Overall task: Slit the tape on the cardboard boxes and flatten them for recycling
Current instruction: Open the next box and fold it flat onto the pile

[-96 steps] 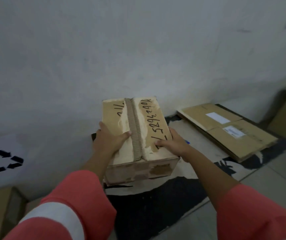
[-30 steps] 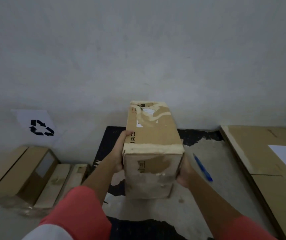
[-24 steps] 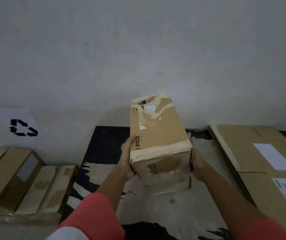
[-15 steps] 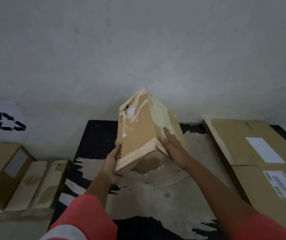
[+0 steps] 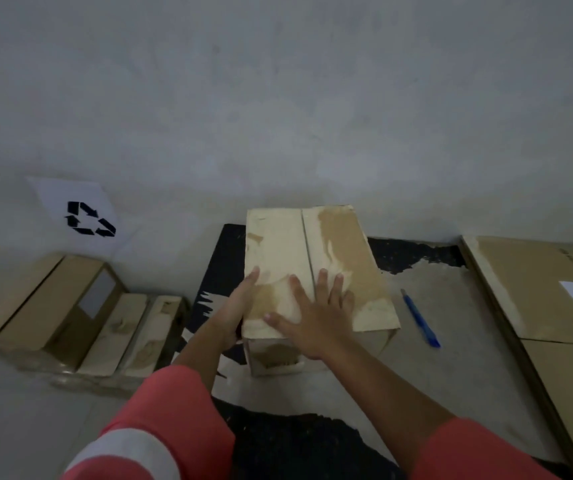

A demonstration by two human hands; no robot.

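Blue pen [image 5: 420,318] just right of box [image 5: 342,247], flat cardboard [image 5: 534,289] beyond. Box seam up, facing torn. Left hand [image 5: 238,308] and right hand [image 5: 316,322] pressed flat, fingers straight.

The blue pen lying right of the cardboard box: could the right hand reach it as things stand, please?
Probably yes. The right hand rests flat and empty on the tan cardboard box, and the blue pen lies beside the box on that side, with nothing between.

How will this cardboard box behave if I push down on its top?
The cardboard box will likely sag at the seam splitting its top flaps. Resting broad-side down on the mat, it seems unlikely to tip. Its torn, matte surface probably won't slip.
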